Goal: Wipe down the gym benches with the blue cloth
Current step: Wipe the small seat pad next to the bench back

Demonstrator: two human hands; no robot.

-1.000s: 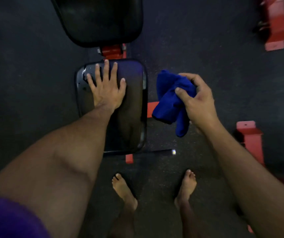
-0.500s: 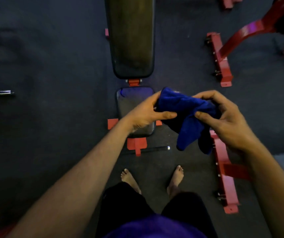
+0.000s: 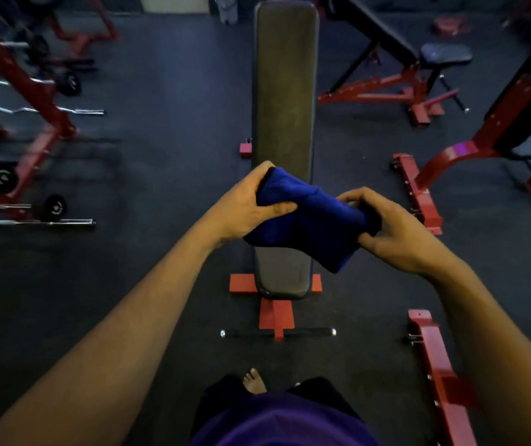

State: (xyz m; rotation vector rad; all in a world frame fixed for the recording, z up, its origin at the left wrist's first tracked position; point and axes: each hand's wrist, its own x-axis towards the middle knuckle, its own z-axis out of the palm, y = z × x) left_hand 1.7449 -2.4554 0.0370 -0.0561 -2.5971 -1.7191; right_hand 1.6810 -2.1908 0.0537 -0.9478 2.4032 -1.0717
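blue cloth (image 3: 306,220) bunched between the fingers of left hand (image 3: 251,204) and right hand (image 3: 396,233), above the flat bench (image 3: 285,91); wiping looks not yet begun here.

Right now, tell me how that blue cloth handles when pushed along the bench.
The blue cloth is probably floppy: it sags and bunches between the left hand and right hand. It is likely light, since fingers alone hold it. It may crumple on the bench unless pressed flat.

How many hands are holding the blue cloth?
2. The left hand grips the crumpled blue cloth at its left end; the right hand pinches its right end.
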